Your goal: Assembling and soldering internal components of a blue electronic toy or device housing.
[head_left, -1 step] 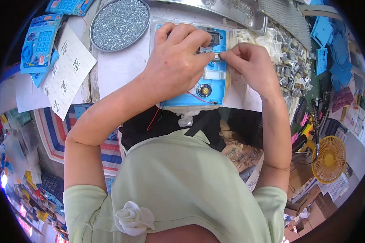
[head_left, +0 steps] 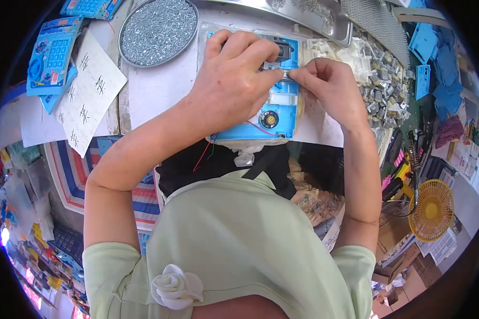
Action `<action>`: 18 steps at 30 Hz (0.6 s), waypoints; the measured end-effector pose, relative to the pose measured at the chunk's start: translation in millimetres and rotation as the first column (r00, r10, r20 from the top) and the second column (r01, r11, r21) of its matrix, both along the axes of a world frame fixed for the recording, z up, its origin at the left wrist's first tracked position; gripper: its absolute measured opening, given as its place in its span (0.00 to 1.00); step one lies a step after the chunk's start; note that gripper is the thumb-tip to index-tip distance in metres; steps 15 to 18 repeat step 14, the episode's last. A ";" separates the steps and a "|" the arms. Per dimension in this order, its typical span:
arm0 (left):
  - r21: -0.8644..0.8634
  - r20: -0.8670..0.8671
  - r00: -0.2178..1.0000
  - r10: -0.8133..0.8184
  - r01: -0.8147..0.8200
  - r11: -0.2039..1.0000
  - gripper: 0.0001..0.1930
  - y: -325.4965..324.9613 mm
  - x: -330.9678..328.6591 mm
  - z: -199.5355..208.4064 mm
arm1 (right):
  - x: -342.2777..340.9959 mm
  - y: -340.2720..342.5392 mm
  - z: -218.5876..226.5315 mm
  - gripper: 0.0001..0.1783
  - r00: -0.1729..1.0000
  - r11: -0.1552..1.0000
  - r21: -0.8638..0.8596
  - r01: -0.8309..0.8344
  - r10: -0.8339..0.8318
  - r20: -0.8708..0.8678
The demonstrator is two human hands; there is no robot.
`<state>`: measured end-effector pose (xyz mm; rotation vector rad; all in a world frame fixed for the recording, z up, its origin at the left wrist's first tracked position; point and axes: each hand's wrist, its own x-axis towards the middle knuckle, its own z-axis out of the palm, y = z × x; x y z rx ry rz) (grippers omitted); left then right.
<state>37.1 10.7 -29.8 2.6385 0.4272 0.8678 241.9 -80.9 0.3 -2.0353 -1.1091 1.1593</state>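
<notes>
A blue plastic toy housing [head_left: 283, 113] lies with its inside up on the work surface. It carries a round black speaker [head_left: 269, 119], a black box-shaped part [head_left: 284, 51], a white plastic piece [head_left: 283, 99] and thin red wires. My left hand [head_left: 234, 80] reaches across the housing, fingers bent, its thumb against a small silvery metal part [head_left: 286, 75]. From the right, my right hand [head_left: 332, 87] pinches the same part between thumb and forefinger at the housing's edge. The fingertips hide most of the part, so its exact kind is unclear.
A round tray of small screws [head_left: 158, 33] stands at the far left, near blue toy panels [head_left: 52, 53] and a marked paper sheet [head_left: 93, 90]. White plastic pieces and small metal motors [head_left: 386, 85] are heaped on the right, below a metal tray [head_left: 314, 18]. A yellow fan [head_left: 431, 210] stands lower right.
</notes>
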 end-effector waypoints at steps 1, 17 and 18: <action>-0.018 0.011 1.000 -0.009 0.009 1.000 0.17 -0.3 0.3 -0.9 | 1.0 -0.7 -4.3 0.15 0.996 0.999 0.009 0.039 -0.038 -0.078; -0.103 0.023 0.995 -0.102 0.104 0.989 0.09 30.2 24.6 10.8 | -1.8 -26.0 -5.3 0.14 0.942 0.954 0.218 0.207 -0.134 -0.307; -0.103 0.023 0.995 -0.102 0.104 0.989 0.09 30.2 24.6 10.8 | -1.8 -26.0 -5.3 0.14 0.942 0.954 0.218 0.207 -0.134 -0.307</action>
